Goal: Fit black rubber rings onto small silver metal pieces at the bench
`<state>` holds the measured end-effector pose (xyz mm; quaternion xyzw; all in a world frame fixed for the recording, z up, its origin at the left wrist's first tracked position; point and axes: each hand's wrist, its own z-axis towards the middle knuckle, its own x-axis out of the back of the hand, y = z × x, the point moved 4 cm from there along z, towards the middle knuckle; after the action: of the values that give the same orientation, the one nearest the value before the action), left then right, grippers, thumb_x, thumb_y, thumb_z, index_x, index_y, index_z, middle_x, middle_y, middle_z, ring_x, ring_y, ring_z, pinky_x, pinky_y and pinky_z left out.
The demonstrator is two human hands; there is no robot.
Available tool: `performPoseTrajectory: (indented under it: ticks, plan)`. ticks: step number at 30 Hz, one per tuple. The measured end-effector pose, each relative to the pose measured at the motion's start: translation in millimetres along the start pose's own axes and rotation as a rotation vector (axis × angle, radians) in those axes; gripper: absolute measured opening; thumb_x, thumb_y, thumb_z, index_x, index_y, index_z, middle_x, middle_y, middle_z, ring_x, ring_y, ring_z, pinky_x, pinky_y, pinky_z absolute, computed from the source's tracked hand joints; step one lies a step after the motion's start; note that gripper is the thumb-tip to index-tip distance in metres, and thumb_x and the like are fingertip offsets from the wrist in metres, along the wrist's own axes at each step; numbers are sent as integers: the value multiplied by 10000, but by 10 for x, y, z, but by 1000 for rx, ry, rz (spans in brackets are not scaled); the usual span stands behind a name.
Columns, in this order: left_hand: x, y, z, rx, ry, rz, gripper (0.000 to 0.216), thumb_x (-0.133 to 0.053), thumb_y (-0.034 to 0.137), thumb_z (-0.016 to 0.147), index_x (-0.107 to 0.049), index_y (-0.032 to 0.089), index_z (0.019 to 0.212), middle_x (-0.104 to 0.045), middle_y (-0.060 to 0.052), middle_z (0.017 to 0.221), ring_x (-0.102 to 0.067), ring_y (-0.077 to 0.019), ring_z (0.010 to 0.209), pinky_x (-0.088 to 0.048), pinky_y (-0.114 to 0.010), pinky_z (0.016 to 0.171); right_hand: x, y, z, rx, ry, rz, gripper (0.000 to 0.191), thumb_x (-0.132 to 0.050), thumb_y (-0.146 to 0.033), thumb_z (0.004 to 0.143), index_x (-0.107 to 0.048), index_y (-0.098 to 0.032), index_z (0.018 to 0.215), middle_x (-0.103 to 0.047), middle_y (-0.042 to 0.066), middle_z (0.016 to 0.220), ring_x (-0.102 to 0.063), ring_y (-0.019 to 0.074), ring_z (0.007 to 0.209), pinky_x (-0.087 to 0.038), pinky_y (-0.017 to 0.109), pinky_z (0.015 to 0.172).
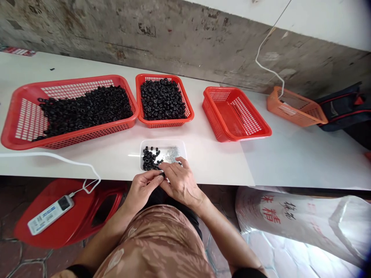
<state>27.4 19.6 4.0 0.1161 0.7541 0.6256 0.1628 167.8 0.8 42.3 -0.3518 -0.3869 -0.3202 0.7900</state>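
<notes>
My left hand pinches a small black ring-shaped part between thumb and fingertips at the table's front edge. Close against it, my right hand has its thumb and index finger bent toward the same part; whether it holds a small piece of its own is hidden. Just beyond both hands sits a clear plastic tray. Loose black parts lie in its left side and tiny silvery pieces in its right side. My right fingers overlap the tray's near right corner.
A long red basket and a smaller red basket, both full of black parts, stand behind. Stacked red baskets and an orange basket are rightward. A power bank with a white cable lies on a red stool. A sack stands below.
</notes>
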Motion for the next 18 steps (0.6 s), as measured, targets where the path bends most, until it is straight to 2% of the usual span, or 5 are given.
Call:
performPoseTrajectory:
  ticks: [6,12,15,18]
  plan:
    - [-23,-33,-14,-26,52,-4,254,-675,381,891,-788,167,968,-733,-39,840,-634,-199,820,-488,-262,762,-102,19,-57,22,64,65,299,-429,-255,1039,-500,-128,1300,-754,107,1012,-715,190,795,-429,446,1021]
    - [-60,-58,37,-30,67,-72,229,-681,359,896,-775,175,995,-739,-32,844,-644,-184,816,-500,-253,752,-169,83,-47,51,179,92,266,-453,-239,1026,-503,-146,1270,-760,42,881,-703,162,666,-425,440,1052]
    - [-108,-6,78,-31,26,-117,244,-665,371,905,-764,171,1003,-748,-43,859,-671,-195,819,-527,-270,745,-122,107,-14,8,243,135,253,-523,-257,1000,-527,-167,1236,-761,12,846,-690,145,631,-402,450,1056]
    - [-135,40,115,-38,61,-157,233,-696,374,876,-751,175,983,-750,-40,852,-690,-201,821,-542,-278,752,-114,117,-7,-91,258,137,266,-526,-266,991,-545,-175,1241,-767,19,859,-694,145,647,-390,451,1058]
